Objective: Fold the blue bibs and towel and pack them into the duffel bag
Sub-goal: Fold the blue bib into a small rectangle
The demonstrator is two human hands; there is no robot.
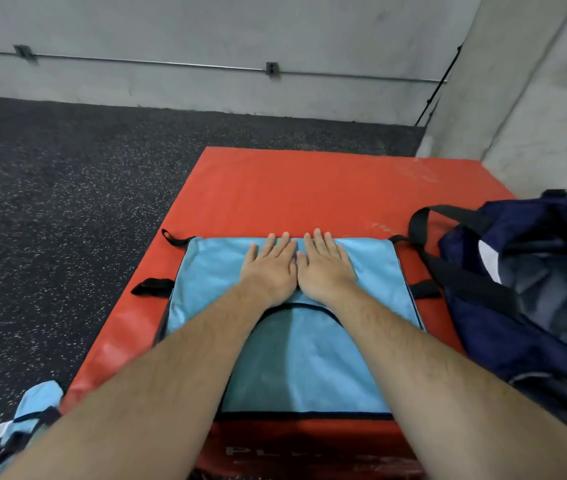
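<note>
While left hand (270,268) and right hand (327,268) press flat, fingers straight, gripping nothing | blue bib (309,368) spread on red mat (292,188), hands on its far half | duffel bag (534,299) just right, apparently open | risk: fabric may slide or bunch under the palms, skewing the fold.

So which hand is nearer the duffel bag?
Right. The right hand lies flat on the blue bib, on the side toward the duffel bag; the left hand lies beside it, farther from the bag.
</note>
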